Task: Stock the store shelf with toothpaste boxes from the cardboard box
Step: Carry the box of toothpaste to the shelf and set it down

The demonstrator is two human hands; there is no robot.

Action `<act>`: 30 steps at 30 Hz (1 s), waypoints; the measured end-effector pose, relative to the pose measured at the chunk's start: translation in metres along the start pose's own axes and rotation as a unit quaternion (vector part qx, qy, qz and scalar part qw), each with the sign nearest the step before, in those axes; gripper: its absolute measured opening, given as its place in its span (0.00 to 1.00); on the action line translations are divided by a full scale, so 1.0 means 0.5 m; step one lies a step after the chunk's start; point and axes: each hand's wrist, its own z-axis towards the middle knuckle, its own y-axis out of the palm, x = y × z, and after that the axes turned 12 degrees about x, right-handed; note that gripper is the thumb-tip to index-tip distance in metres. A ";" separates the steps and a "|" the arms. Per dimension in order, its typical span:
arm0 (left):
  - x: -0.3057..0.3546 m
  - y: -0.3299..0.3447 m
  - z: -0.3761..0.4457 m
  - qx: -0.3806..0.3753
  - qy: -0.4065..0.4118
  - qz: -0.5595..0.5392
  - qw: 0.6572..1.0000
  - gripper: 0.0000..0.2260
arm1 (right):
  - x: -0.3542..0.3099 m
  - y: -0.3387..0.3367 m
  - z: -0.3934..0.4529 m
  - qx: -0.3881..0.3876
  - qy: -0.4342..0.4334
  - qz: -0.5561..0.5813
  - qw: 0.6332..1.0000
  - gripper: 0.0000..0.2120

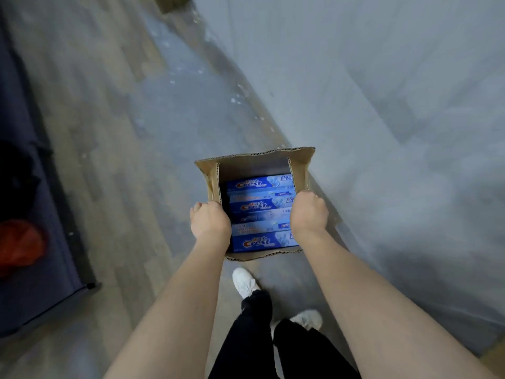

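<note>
An open brown cardboard box (pixel 300 165) is carried in front of me above the floor. Several blue toothpaste boxes (pixel 259 206) lie flat inside it, stacked side by side. My left hand (pixel 209 221) grips the box's left wall, fingers curled over its edge. My right hand (pixel 308 212) grips the right wall the same way. No store shelf is plainly visible; the view is blurred by motion.
Wood-look floor (pixel 114 132) runs ahead. A pale grey wall or sheet (pixel 382 91) rises on the right. A dark blue unit (pixel 30 269) with a red thing (pixel 20 244) stands at left. My legs and white shoes (pixel 244 281) are below the box.
</note>
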 end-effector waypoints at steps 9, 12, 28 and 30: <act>-0.163 -0.196 0.123 0.054 -0.093 -0.051 0.993 0.16 | -0.277 -0.144 0.022 0.012 -0.110 -0.026 0.994 0.14; -0.210 -0.258 0.175 0.059 -0.108 -0.056 0.991 0.16 | -0.361 -0.183 0.045 0.021 -0.141 -0.025 0.990 0.15; -0.286 -0.335 0.607 0.046 -0.264 -0.110 0.957 0.13 | -0.744 -0.202 0.412 -0.011 -0.270 -0.051 0.961 0.13; -0.286 -0.356 0.664 0.054 -0.289 -0.118 0.948 0.13 | -0.802 -0.213 0.471 -0.012 -0.297 -0.063 0.953 0.13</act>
